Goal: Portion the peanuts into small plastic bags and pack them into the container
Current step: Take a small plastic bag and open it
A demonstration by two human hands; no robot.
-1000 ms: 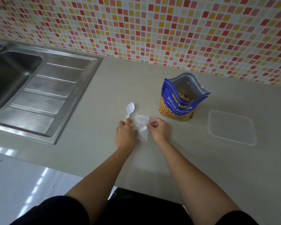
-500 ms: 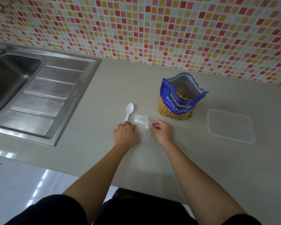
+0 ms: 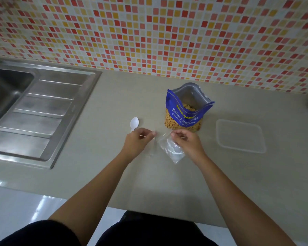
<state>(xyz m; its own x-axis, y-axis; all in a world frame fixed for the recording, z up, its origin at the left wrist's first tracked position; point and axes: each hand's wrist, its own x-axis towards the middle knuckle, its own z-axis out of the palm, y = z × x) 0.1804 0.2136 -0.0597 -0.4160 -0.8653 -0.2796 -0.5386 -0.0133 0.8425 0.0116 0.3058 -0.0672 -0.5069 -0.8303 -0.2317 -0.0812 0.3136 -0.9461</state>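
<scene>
**Clear bags pinched between both hands, centre of frame**

- Small plastic bags (image 3: 172,150): a crumpled wad of thin, clear film with pale glints. It hangs low over the tabletop (image 3: 105,107), just right of centre. It slants from its top edge at your fingers down toward the lower right.
- Your right hand (image 3: 189,144): fingers curled, thumb and fingertips pinching the wad's top edge.
- Your left hand (image 3: 138,142): fingers curled, thumb and forefinger pinched together on a faint sheet of film at the wad's left side. The film is too sheer to trace its edges. The two hands are near each other but not touching.
- Peanut pouch (image 3: 184,119): blue, printed "Salted Peanuts", upright just above your right hand. Its mouth gapes open and shows a silver lining, with peanuts (image 3: 188,107) visible inside.
- Container (image 3: 240,135): clear, shallow and rectangular with rounded corners, flat on the tabletop at right of frame, well apart from the pouch. The tabletop shows through it.
- Spoon (image 3: 134,123): white plastic, its bowl showing just above your left hand and its handle hidden behind that hand.
- Sink (image 3: 48,110): steel, with a ribbed drainboard, at left of frame.
- Tiled wall (image 3: 149,32): red, orange and yellow mosaic across the top.
</scene>
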